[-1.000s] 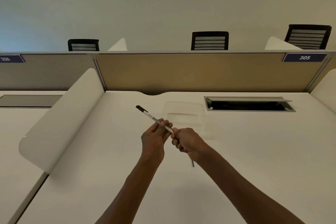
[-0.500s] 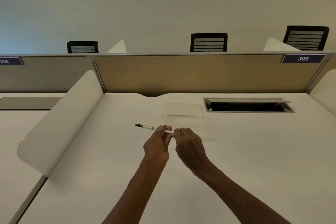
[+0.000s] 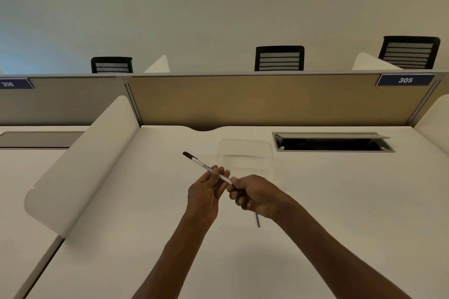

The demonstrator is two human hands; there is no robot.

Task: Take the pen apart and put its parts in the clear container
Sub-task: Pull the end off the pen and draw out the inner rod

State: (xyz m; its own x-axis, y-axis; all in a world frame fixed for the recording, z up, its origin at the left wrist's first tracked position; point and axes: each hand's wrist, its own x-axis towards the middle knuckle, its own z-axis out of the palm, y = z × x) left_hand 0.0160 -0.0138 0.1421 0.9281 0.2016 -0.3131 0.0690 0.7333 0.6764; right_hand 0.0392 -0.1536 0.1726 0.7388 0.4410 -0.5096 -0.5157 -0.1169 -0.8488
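Head view: a slim white pen with a black cap (image 3: 206, 168) is pinched by the left hand (image 3: 206, 192); its near end is gripped by the right hand (image 3: 255, 194). Separation appears underway; the shallow clear plastic container (image 3: 245, 153) lies just beyond.

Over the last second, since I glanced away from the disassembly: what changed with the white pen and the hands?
The white pen with the black cap tipped level, then back to slanting up-left. The right hand turned over its end and back. The left hand kept gripping the barrel. The thin grey rod again shows below the right hand. The clear plastic container stayed put.
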